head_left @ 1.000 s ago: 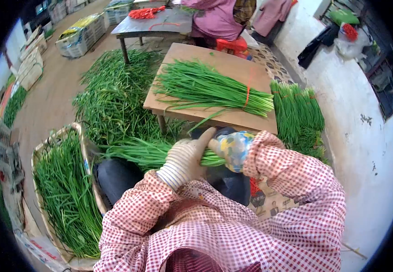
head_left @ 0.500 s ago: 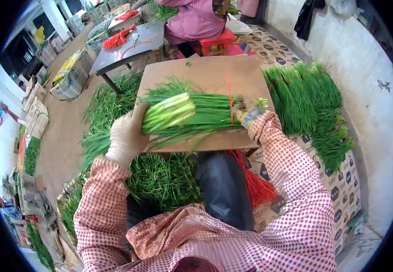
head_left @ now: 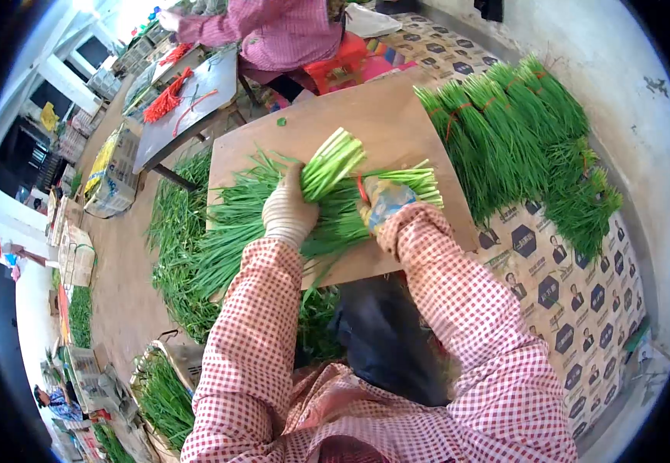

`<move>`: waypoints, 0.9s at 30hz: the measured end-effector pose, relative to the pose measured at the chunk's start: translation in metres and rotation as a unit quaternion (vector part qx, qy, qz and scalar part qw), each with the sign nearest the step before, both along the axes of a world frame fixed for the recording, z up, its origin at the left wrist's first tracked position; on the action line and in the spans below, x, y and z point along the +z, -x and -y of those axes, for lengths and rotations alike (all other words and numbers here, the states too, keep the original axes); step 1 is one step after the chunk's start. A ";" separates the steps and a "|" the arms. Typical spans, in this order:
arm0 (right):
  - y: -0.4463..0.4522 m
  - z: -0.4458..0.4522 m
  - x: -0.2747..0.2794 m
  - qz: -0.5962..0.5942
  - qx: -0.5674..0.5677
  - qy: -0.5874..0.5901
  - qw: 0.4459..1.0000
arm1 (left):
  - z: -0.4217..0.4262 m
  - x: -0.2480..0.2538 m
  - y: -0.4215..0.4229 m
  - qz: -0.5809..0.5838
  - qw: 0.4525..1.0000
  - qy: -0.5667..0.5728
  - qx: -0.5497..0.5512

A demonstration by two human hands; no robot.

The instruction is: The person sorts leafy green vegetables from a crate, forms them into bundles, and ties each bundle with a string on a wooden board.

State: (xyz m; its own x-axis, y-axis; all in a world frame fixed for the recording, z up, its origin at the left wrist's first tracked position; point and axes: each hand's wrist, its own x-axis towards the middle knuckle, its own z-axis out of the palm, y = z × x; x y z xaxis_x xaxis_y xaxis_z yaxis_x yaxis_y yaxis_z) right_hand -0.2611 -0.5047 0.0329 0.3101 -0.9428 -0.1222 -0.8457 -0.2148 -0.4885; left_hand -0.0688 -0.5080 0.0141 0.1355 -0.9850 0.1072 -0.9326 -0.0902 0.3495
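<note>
My left hand [head_left: 291, 210], in a pale knit glove, is closed around a bunch of chives [head_left: 333, 163]; the light stem ends point up and right, the green leaves trail left. Another bunch of chives [head_left: 422, 184] lies on the brown board table [head_left: 335, 116], its cut ends to the right. My right hand [head_left: 389, 204], in a stained blue and yellow glove, grips this second bunch near its stems. A red tie [head_left: 361, 188] shows beside the right fingers. The leaves of both bunches overlap on the board.
Tied chive bundles [head_left: 497, 139] lie on printed floor sheeting to the right, by the wall. Loose greens [head_left: 184, 231] cover the floor at left. Ahead, a person in a pink top [head_left: 292, 35] sits near a grey table [head_left: 188, 104] holding red ties [head_left: 168, 94].
My left hand has moved right with its bunch, closer to the right hand, and the stem ends tilt more upward. The view has shifted. The person ahead now has an arm stretched left.
</note>
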 end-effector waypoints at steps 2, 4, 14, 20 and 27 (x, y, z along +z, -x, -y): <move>0.005 0.008 -0.023 0.052 -0.069 -0.054 0.995 | -0.004 0.002 -0.005 -0.058 0.997 0.046 -0.014; 0.011 0.007 -0.027 0.116 -0.084 -0.041 0.989 | -0.002 -0.006 -0.013 -0.105 0.990 0.089 -0.036; 0.029 0.010 -0.021 0.442 -0.228 -0.270 0.824 | -0.026 0.037 -0.022 -0.023 0.976 0.111 -0.185; 0.032 0.002 -0.036 0.550 -0.265 -0.232 0.757 | -0.026 0.028 -0.010 0.122 0.950 0.094 -0.271; 0.036 -0.004 -0.024 0.554 -0.261 -0.255 0.748 | -0.032 0.007 -0.018 0.215 0.930 0.018 -0.298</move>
